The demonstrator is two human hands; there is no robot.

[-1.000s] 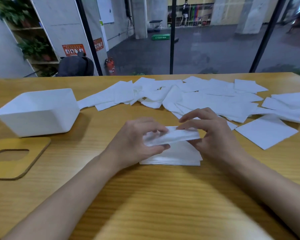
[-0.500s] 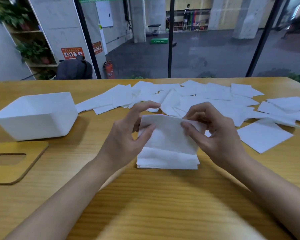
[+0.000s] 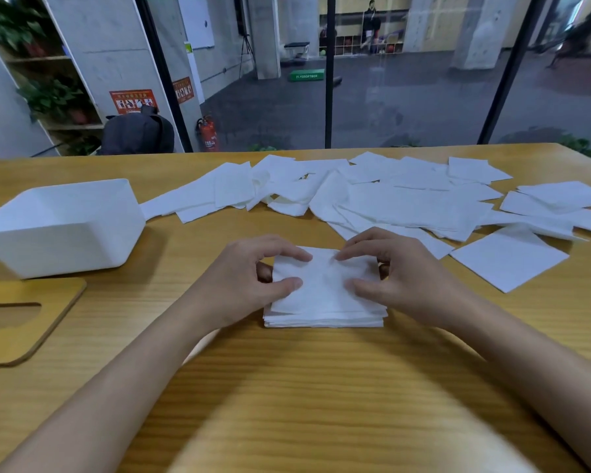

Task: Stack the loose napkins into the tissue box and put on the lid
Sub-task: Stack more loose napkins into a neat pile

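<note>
A neat stack of white napkins (image 3: pixel 325 302) lies on the wooden table in front of me. My left hand (image 3: pixel 249 281) rests on its left side, thumb and forefinger tips pressing the top napkin flat. My right hand (image 3: pixel 403 278) mirrors it on the right side, its fingertips also on the top sheet. Several loose napkins (image 3: pixel 389 199) are spread across the far half of the table. The open white tissue box (image 3: pixel 65 227) stands at the left, and nothing is visible inside it. The wooden lid (image 3: pixel 48 319) with its slot lies flat just in front of the box.
One single napkin (image 3: pixel 509 261) lies apart to the right of my right hand. The table's far edge meets a glass wall. Bare wood (image 3: pixel 287 404) stretches between the stack and me.
A second ago both hands held a napkin above the stack, then tilted it upright. It now lies flat on top of the stack with my fingertips on it.
</note>
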